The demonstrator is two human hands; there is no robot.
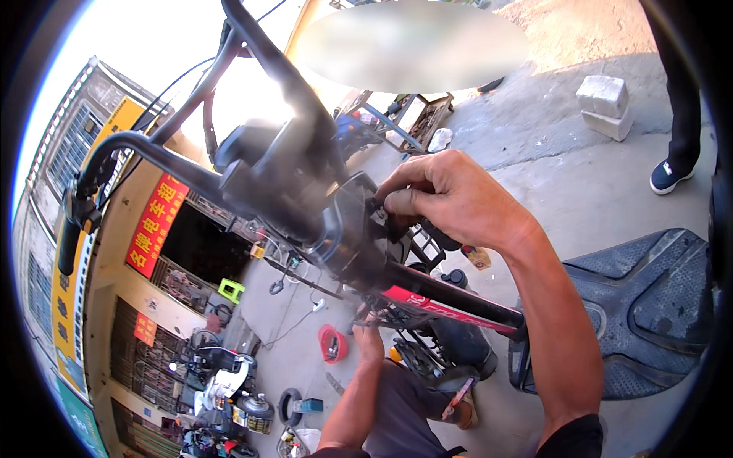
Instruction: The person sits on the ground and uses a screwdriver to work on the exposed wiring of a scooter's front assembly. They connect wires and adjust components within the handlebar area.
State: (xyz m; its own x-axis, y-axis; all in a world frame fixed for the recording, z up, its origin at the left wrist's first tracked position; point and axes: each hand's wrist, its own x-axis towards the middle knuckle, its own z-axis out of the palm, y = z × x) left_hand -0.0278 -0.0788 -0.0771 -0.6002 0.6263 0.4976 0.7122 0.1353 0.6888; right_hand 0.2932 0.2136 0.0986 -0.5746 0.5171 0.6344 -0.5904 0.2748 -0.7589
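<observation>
An electric scooter's black steering column (347,237) rises in front of me, tilted up to the left, with its handlebar (183,164) at the upper left. My right hand (458,195) is at the column's right side, thumb and index finger closed together against a small dark part there; what they grip is too small to make out. Below the column, my left hand (369,340) reaches up behind the red-and-black frame tube (450,305), near loose wires. Its fingers are mostly hidden by scooter parts. A black footboard (634,313) lies to the right of my right forearm.
A red bowl-shaped container (332,343) stands on the concrete beside my left hand. Parked scooters (229,389) line the left by the shop front. Two stacked white blocks (605,107) and a person's dark shoe (670,175) are at the upper right. A metal-framed stand (405,122) stands behind.
</observation>
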